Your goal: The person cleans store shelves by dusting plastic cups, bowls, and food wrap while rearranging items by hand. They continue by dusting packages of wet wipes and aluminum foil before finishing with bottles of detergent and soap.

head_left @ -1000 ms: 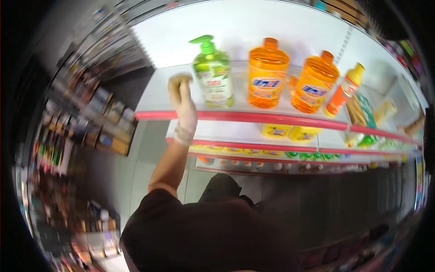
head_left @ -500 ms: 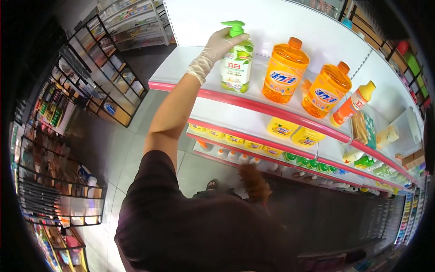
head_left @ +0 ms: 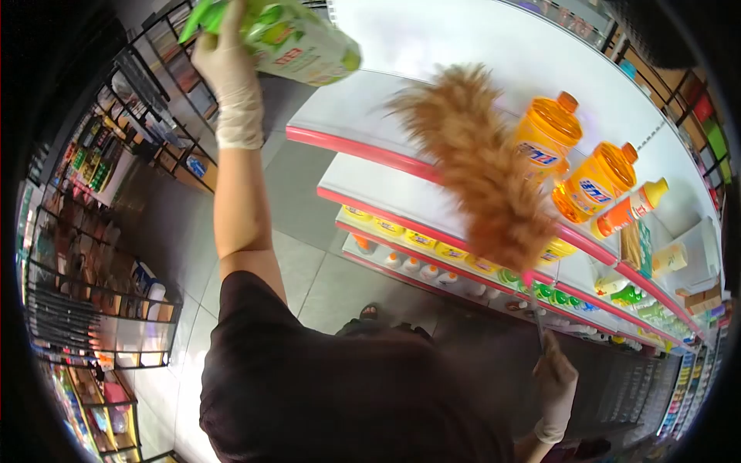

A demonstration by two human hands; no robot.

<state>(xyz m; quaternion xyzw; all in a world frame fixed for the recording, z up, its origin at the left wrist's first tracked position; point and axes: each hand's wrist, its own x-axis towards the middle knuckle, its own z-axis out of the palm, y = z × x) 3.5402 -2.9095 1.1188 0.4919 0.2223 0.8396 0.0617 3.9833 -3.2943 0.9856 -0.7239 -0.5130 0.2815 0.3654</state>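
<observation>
A white glove covers my left hand (head_left: 225,65), raised at the upper left with its fingers wrapped round the green top of a pump bottle (head_left: 305,48). The bottle has a white and green label and is tilted, off to the left of the top shelf (head_left: 363,104). My gloved right hand (head_left: 556,380) grips the thin handle of a brown feather duster (head_left: 482,166). The duster's fluffy head reaches up over the red-edged shelf front, overlapping the nearer orange bottle (head_left: 549,131). A second orange bottle (head_left: 596,184) stands to its right.
An orange bottle with a yellow cap (head_left: 633,207) and a clear bin (head_left: 689,247) stand farther right on the shelf. Lower shelves carry yellow tubs (head_left: 421,241) and green-capped bottles. Black wire racks (head_left: 96,297) line the left side, across the tiled floor (head_left: 266,266).
My left hand has lifted the pump bottle off the top shelf and carried it left, tipping it. My right hand has come into view, and the feather duster has risen to the shelf.
</observation>
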